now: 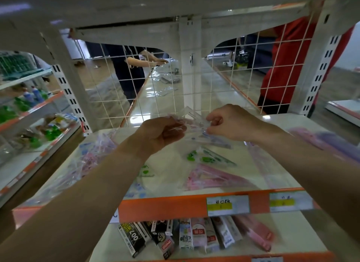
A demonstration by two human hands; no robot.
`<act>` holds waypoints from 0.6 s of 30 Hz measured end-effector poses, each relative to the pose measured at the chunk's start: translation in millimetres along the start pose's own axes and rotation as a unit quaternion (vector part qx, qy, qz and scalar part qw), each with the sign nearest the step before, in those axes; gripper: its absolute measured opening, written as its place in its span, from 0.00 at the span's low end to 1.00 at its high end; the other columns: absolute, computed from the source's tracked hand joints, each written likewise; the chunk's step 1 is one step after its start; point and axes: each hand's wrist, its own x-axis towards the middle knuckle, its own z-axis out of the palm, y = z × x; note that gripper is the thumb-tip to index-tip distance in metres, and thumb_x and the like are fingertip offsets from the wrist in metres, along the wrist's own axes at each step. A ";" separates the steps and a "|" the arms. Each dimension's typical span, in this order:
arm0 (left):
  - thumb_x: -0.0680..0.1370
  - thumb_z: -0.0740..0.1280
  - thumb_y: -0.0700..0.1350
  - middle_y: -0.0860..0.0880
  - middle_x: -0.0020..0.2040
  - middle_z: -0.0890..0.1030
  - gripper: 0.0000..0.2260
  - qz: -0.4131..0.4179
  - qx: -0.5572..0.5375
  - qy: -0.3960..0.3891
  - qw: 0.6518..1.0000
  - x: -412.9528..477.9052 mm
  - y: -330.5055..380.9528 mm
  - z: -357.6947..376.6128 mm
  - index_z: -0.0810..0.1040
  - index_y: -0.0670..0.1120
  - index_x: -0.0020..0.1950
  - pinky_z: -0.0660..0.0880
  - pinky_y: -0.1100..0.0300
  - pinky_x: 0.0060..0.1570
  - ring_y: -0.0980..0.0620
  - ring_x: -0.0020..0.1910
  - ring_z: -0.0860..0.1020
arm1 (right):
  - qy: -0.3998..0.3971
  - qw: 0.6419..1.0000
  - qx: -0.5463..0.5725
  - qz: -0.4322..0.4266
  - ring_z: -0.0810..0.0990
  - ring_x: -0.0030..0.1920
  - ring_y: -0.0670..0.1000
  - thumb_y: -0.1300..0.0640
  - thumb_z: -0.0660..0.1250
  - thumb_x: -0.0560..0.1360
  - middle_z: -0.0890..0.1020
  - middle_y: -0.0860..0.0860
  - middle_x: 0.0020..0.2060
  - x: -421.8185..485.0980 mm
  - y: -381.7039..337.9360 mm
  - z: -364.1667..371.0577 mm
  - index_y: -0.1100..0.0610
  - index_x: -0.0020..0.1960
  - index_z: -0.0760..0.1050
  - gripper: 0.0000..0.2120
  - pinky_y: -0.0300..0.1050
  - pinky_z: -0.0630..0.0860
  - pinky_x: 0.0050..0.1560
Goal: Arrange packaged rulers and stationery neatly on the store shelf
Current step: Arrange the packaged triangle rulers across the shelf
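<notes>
Above shelf [253, 176], both hands pinch clear ruler pack [191, 118]: left hand [161, 133] grips near edge, right hand [231, 123] pinches far corner. Step: straightening pack. Next: lay flat beside pink set [214, 176].

both hands are raised over the white shelf [272, 176]. the left hand [161, 133] and right hand [231, 123] pinch opposite ends of one clear packaged ruler set [191, 123], held above the shelf surface. beneath it lie a pink triangle pack [214, 177] at near right, a green-printed pack [206, 157] behind it, and a heap of clear pink-marked packs [91, 156] at left. an orange price rail [175, 205] edges the near side. boxed stationery [175, 236] stands on the lower shelf. a wire grid [155, 82] backs the far side.
</notes>
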 end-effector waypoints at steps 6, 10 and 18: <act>0.79 0.59 0.33 0.44 0.34 0.84 0.08 -0.002 0.013 0.024 1.000 3.6 0.4 -6.3 0.75 0.41 0.44 0.81 0.57 0.32 0.50 0.31 0.83 | 0.006 0.999 -0.008 0.032 0.80 0.49 0.60 0.57 0.70 0.70 0.81 0.64 0.48 -0.2 22.0 -0.1 0.67 0.49 0.80 0.14 0.56 0.77 0.53; 0.80 0.58 0.35 0.45 0.35 0.83 0.09 -0.006 -0.002 0.078 0.997 7.6 0.7 -22.7 0.74 0.43 0.43 0.80 0.57 0.28 0.51 0.28 0.81 | -0.018 0.996 -0.051 0.074 0.81 0.46 0.56 0.57 0.70 0.72 0.83 0.59 0.49 -4.5 39.5 -1.3 0.63 0.52 0.81 0.12 0.45 0.77 0.42; 0.77 0.57 0.31 0.45 0.43 0.81 0.10 -0.011 0.003 0.085 0.996 6.1 1.4 -27.9 0.74 0.43 0.47 0.81 0.56 0.31 0.52 0.29 0.82 | -0.055 0.989 -0.101 0.089 0.80 0.51 0.55 0.57 0.68 0.72 0.81 0.57 0.52 7.2 45.6 21.2 0.61 0.55 0.80 0.14 0.51 0.77 0.54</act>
